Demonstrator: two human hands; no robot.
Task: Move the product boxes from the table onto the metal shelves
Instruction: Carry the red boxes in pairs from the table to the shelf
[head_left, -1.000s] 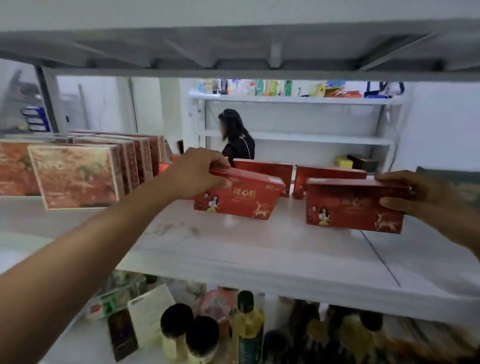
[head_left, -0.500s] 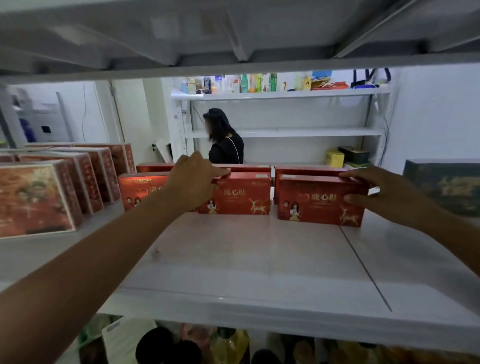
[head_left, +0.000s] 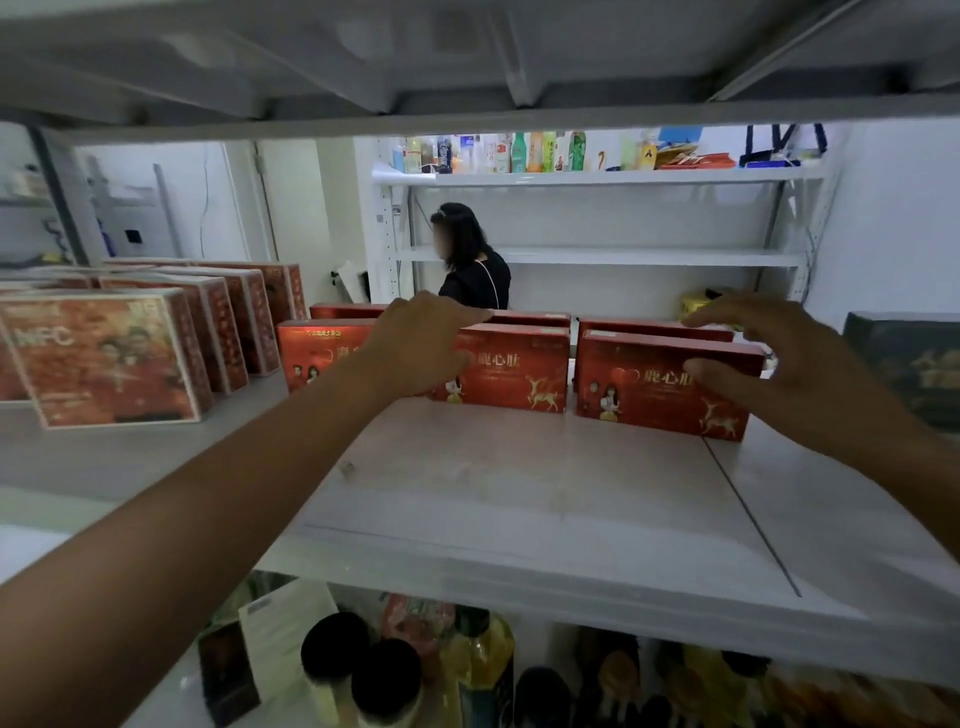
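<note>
Red product boxes stand in a row on the white metal shelf (head_left: 519, 493). My left hand (head_left: 415, 348) holds the middle red box (head_left: 514, 369) by its top left corner, fingers over the top edge. My right hand (head_left: 774, 358) is at the right red box (head_left: 649, 387). Its fingers are spread just above the box and the thumb touches the front face. A third red box (head_left: 311, 356) stands left of my left hand, partly hidden by it. More red boxes (head_left: 649, 327) stand in a row behind.
Larger red patterned boxes (head_left: 114, 358) fill the shelf's left side and a dark box (head_left: 909, 364) stands at the right. The upper shelf (head_left: 467, 119) hangs low overhead. Bottles (head_left: 483, 670) stand on the shelf below. A person (head_left: 472, 260) stands beyond, near the far white shelves (head_left: 597, 254).
Both red boxes went from tilted in the air to standing upright on the shelf in line. My right hand's fingers have lifted and spread off its box.
</note>
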